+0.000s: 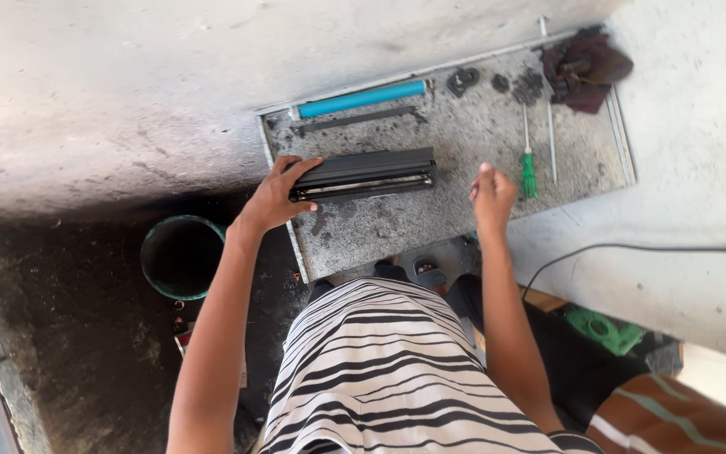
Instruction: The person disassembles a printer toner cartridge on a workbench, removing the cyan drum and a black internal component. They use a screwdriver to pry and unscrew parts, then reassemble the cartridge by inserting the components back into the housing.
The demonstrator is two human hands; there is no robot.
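Note:
A long black cartridge (pixel 367 174) lies across a grey speckled board (pixel 455 210) on the floor. My left hand (pixel 275 197) grips the cartridge's left end. My right hand (pixel 491 195) hovers to the right of the cartridge with its fingers drawn together; I cannot tell whether it holds anything. A green-handled screwdriver (pixel 528 164) lies just right of that hand.
A blue roller (pixel 361 98) and a dark rod (pixel 355 120) lie along the board's far edge. Small black parts (pixel 497 81) and a dark rag (pixel 583 67) sit at its far right. A green bucket (pixel 180 256) stands left. A black cable (pixel 632 248) runs right.

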